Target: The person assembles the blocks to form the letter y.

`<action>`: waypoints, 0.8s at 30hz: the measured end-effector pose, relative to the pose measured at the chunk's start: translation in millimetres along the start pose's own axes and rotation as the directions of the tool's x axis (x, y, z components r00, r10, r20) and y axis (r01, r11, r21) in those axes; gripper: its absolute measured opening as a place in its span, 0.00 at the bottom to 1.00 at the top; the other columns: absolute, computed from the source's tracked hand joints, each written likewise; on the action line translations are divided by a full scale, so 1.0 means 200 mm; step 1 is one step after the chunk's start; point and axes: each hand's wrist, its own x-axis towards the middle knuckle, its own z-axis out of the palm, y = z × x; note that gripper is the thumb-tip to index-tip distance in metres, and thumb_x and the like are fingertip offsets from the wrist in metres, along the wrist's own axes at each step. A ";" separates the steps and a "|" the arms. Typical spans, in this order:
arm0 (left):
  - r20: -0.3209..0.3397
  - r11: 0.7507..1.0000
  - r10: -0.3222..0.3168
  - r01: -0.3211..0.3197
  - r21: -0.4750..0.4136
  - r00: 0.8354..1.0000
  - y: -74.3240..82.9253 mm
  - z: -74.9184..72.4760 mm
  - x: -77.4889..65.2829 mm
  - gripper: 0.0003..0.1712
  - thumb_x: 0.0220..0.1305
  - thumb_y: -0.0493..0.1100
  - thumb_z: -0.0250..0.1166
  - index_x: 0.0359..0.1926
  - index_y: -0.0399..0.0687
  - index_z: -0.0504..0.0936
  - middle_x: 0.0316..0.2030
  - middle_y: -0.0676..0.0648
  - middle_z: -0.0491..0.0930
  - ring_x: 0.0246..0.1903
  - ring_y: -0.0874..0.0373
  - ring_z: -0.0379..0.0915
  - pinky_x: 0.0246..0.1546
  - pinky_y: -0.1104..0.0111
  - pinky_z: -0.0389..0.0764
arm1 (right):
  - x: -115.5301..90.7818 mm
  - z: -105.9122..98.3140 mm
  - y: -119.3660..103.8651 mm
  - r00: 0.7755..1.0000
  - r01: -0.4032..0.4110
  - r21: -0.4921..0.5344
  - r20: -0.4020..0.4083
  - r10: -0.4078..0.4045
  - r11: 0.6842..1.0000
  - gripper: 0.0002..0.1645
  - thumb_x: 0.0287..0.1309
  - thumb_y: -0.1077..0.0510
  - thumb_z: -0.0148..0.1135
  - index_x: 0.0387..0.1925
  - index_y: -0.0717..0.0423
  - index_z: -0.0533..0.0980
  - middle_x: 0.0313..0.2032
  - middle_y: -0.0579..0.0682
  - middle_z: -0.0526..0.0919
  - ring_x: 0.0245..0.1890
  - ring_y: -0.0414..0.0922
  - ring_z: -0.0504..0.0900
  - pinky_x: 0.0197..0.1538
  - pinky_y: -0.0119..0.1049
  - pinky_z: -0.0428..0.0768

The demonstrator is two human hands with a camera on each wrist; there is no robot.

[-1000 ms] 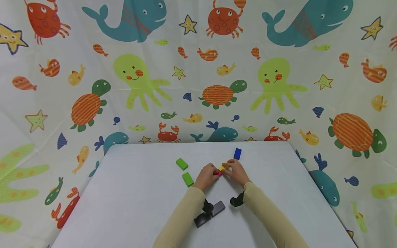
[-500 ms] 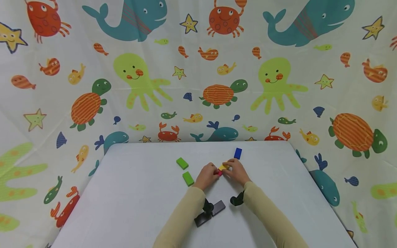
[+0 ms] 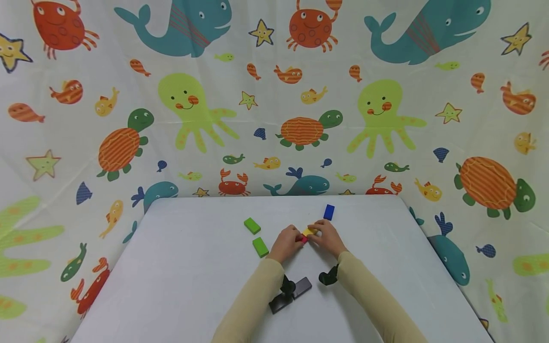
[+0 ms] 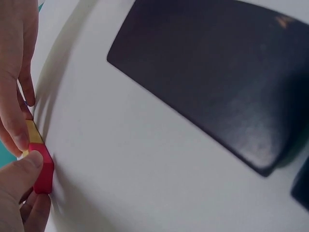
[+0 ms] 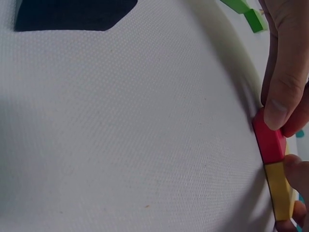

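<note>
My left hand (image 3: pixel 286 244) pinches a red block (image 5: pixel 270 137) between thumb and fingers near the middle of the white table. Right up against one end of it lies a yellow block (image 5: pixel 277 186), pinched by my right hand (image 3: pixel 328 238). The two blocks touch end to end on the table surface. In the left wrist view the thumb of the left hand (image 4: pixel 17 186) presses on the red block's side. Fingers hide parts of both blocks in the head view.
A blue block (image 3: pixel 329 212) lies just beyond the right hand. Two green blocks (image 3: pixel 252 226) lie to the left of the left hand. Nearer the body are two dark grey blocks (image 3: pixel 302 287), one partly behind the left wrist's camera (image 3: pixel 287 287). A sea-animal cloth hangs behind the table.
</note>
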 end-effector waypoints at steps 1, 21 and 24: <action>0.002 1.000 -0.004 0.004 -0.003 1.000 0.00 0.00 0.00 0.08 0.58 0.40 0.72 0.37 0.40 0.86 0.34 0.50 0.74 0.34 0.60 0.70 0.41 0.70 0.77 | 0.00 0.00 0.00 1.000 0.002 -0.001 0.000 -0.002 1.000 0.21 0.56 0.56 0.71 0.52 0.56 0.82 0.51 0.58 0.75 0.54 0.54 0.73 0.60 0.51 0.72; 0.003 1.000 -0.006 0.006 0.005 1.000 -0.01 0.00 0.00 0.08 0.58 0.40 0.72 0.37 0.40 0.86 0.35 0.50 0.74 0.34 0.60 0.70 0.42 0.70 0.77 | -0.01 0.01 -0.01 0.999 0.024 0.007 -0.036 -0.023 1.000 0.20 0.55 0.57 0.72 0.50 0.59 0.82 0.49 0.58 0.75 0.51 0.54 0.74 0.58 0.52 0.74; 0.007 1.000 -0.011 0.011 0.005 1.000 -0.01 0.00 0.00 0.09 0.59 0.41 0.72 0.38 0.40 0.86 0.35 0.50 0.74 0.34 0.60 0.70 0.42 0.70 0.77 | -0.01 0.01 -0.01 0.999 0.017 0.014 -0.037 -0.016 1.000 0.20 0.55 0.57 0.72 0.50 0.59 0.82 0.49 0.58 0.75 0.52 0.54 0.74 0.58 0.52 0.73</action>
